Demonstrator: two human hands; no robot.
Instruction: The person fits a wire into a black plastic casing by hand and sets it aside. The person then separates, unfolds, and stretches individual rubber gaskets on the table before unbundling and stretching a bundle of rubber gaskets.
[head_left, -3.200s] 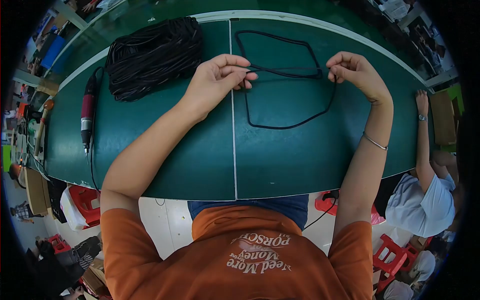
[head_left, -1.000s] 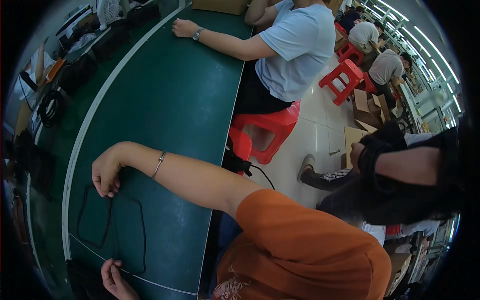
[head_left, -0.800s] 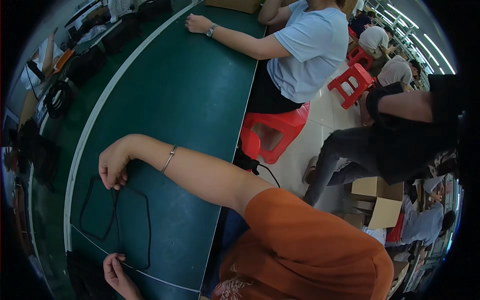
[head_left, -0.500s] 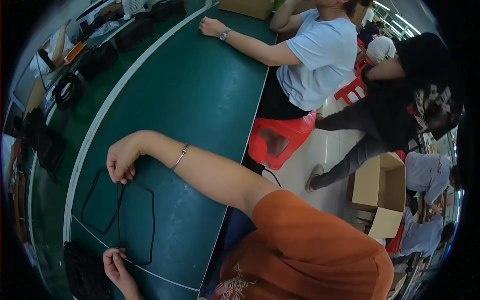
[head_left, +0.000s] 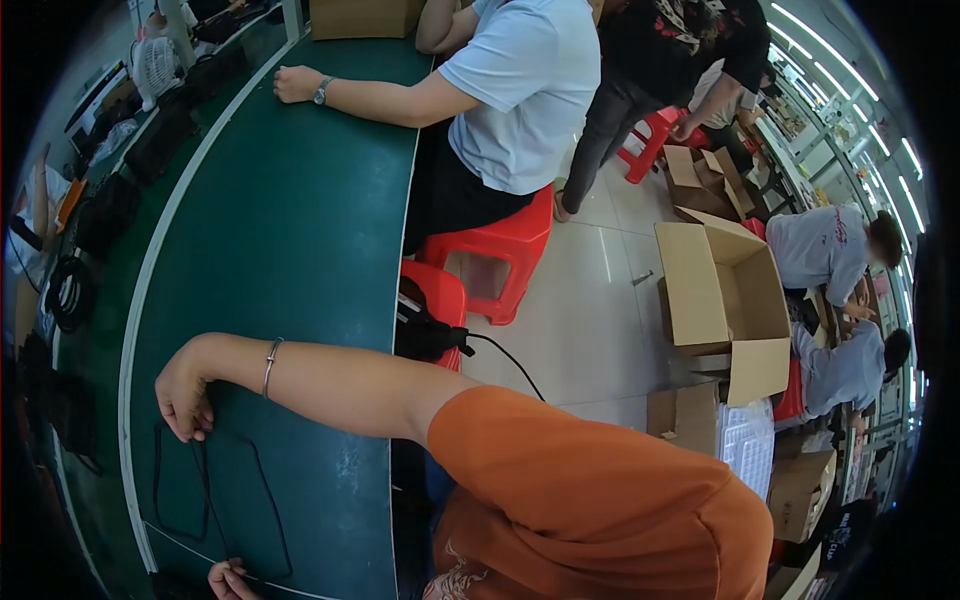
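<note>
A thin black cord (head_left: 267, 492) lies in angular loops on the green tabletop (head_left: 290, 260). My right hand (head_left: 184, 402), with a bracelet on its wrist, pinches the cord at the top of the loops, where strands come together. At the lower end of the cord, my left hand (head_left: 230, 582) has thumb and finger pressed together on it. The frame's bottom edge cuts off most of that hand. Two strands cross between my hands.
Across the table's far rail (head_left: 125, 400) lie dark bundles and a coiled cable (head_left: 72, 293). A co-worker's forearm (head_left: 375, 102) rests on the table. Red stools (head_left: 500, 255), an open cardboard box (head_left: 690, 290) and a black cable (head_left: 510, 365) are on the right.
My view has swung, so table and hands sit lower and further left. Both hands keep their pinch on the cord. The person in black now appears higher up, turned differently.
</note>
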